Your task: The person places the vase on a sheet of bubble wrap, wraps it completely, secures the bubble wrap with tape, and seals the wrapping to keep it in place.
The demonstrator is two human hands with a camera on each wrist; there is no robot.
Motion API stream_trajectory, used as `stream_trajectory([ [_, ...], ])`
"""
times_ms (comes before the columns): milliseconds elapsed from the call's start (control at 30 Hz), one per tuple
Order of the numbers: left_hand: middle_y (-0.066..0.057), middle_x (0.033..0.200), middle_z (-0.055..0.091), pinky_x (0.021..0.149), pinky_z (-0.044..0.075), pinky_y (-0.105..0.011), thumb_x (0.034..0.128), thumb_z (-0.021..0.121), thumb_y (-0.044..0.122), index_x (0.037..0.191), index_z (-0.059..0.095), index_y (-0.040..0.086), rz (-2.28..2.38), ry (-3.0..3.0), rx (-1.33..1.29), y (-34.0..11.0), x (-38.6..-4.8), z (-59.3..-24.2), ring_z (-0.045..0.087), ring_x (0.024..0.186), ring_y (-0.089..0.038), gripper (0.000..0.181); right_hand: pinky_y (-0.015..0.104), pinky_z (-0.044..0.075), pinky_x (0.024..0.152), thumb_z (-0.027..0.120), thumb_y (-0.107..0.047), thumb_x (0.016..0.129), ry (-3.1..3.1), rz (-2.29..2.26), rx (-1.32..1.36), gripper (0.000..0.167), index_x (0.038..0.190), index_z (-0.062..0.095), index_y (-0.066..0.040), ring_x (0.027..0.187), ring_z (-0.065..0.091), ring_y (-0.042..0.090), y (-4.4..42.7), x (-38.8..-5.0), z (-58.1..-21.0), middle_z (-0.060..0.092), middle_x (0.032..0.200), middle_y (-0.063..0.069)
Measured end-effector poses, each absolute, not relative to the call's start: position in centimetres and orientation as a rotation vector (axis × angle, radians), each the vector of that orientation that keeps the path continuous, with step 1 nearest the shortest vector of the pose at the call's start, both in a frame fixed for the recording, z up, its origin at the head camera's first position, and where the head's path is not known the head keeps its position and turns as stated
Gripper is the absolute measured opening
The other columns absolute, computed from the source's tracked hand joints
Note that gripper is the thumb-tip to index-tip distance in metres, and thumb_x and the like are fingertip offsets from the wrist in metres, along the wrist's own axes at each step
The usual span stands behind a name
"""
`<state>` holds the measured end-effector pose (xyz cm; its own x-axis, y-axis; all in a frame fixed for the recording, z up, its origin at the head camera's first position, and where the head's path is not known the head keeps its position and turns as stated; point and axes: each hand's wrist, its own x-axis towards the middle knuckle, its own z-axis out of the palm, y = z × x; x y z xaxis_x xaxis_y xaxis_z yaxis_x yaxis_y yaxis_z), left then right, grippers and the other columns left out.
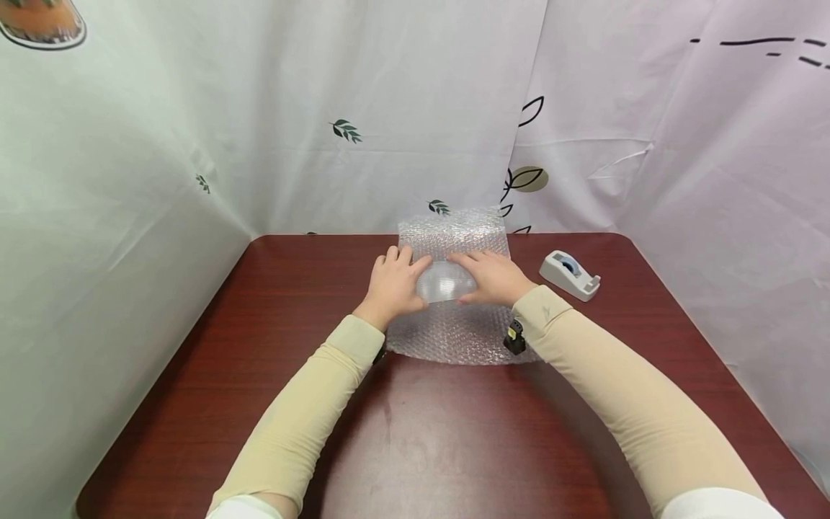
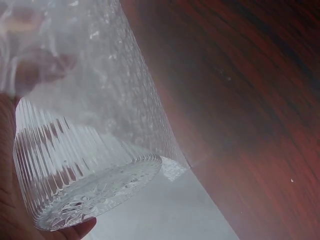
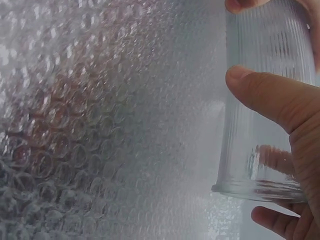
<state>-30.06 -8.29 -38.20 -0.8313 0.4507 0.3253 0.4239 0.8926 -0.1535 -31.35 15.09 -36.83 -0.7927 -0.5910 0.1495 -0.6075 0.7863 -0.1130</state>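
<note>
Over Bubble Wrap (image 1: 447,344), a Ribbed Glass (image 1: 447,281) Is Held on Its Side

The long axis of the glass is laid left to right, across the person's front. Its patterned base (image 2: 100,195) is turned toward the left hand (image 1: 394,282), and its smooth-banded rim (image 3: 260,192) toward the right hand (image 1: 498,277).

Both hands are partly curled, opened only as wide as the body of the glass. Its base end is gripped by the left hand, with the thumb set on the near side and the index finger on the far side. The rim end is gripped likewise by the right hand, whose thumb is pressed along the ribbed wall.

The glass is placed near the far edge of the dark red surface (image 1: 298,303), above the middle of the wrap. Whether the two are in contact cannot be told. Beyond the right hand, a white tape dispenser (image 1: 569,275) is set down just beside the wrap. The surface is backed by a white curtain (image 1: 402,79) printed with leaves.
</note>
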Motion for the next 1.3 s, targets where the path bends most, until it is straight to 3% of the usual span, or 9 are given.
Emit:
stream_trajectory([
  [267, -0.012, 0.114, 0.053, 0.083, 0.047, -0.044, 0.0611, 0.087, 0.047, 0.137, 0.059, 0.023, 0.055, -2.654, -0.701, -8.4, -30.1, -38.5, 0.049, 0.105, -0.031, 0.084, 0.055, 0.047, 0.100, 0.086, -0.039, 0.077, -2.872, 0.325, 1.000, 0.087, 0.151, 0.046, -0.016, 0.122, 0.057, 0.039, 15.7, -31.5, -37.5, 0.057, 0.140, 0.017],
  [700, -0.012, 0.118, 0.052, 0.088, 0.048, -0.043, 0.0651, 0.090, 0.046, 0.141, 0.056, 0.023, -0.057, -2.705, -0.742, -9.0, -29.2, -38.2, 0.047, 0.105, -0.030, 0.087, 0.059, 0.045, 0.100, 0.083, -0.044, 0.080, -2.809, 0.389, 1.074, 0.085, 0.151, 0.045, -0.016, 0.125, 0.055, 0.041, 16.6, -31.5, -38.3, 0.056, 0.142, 0.017],
  [900, -0.011, 0.122, 0.051, 0.094, 0.047, -0.043, 0.0673, 0.091, 0.051, 0.142, 0.054, 0.023, -0.166, -2.687, -0.808, -9.9, -29.3, -38.3, 0.047, 0.113, -0.030, 0.088, 0.057, 0.045, 0.101, 0.082, -0.046, 0.079, -2.792, 0.415, 1.086, 0.085, 0.151, 0.046, -0.015, 0.125, 0.056, 0.038, 17.1, -31.3, -38.0, 0.058, 0.140, 0.016],
  [1133, -0.010, 0.134, 0.048, 0.087, 0.053, -0.048, 0.0692, 0.091, 0.051, 0.143, 0.055, 0.023, -0.375, -2.692, -0.797, -10.8, -29.4, -38.3, 0.043, 0.127, -0.030, 0.086, 0.057, 0.047, 0.099, 0.080, -0.048, 0.080, -2.791, 0.418, 1.064, 0.084, 0.151, 0.045, -0.018, 0.123, 0.057, 0.036, 17.7, -31.2, -38.1, 0.058, 0.139, 0.015],
  [1300, -0.010, 0.135, 0.048, 0.089, 0.052, -0.049, 0.0697, 0.090, 0.051, 0.142, 0.055, 0.023, -0.446, -2.708, -0.780, -11.2, -29.5, -38.3, 0.047, 0.124, -0.030, 0.086, 0.056, 0.045, 0.101, 0.080, -0.047, 0.080, -2.792, 0.424, 1.054, 0.085, 0.151, 0.045, -0.017, 0.124, 0.056, 0.036, 18.4, -31.2, -38.2, 0.058, 0.140, 0.015],
])
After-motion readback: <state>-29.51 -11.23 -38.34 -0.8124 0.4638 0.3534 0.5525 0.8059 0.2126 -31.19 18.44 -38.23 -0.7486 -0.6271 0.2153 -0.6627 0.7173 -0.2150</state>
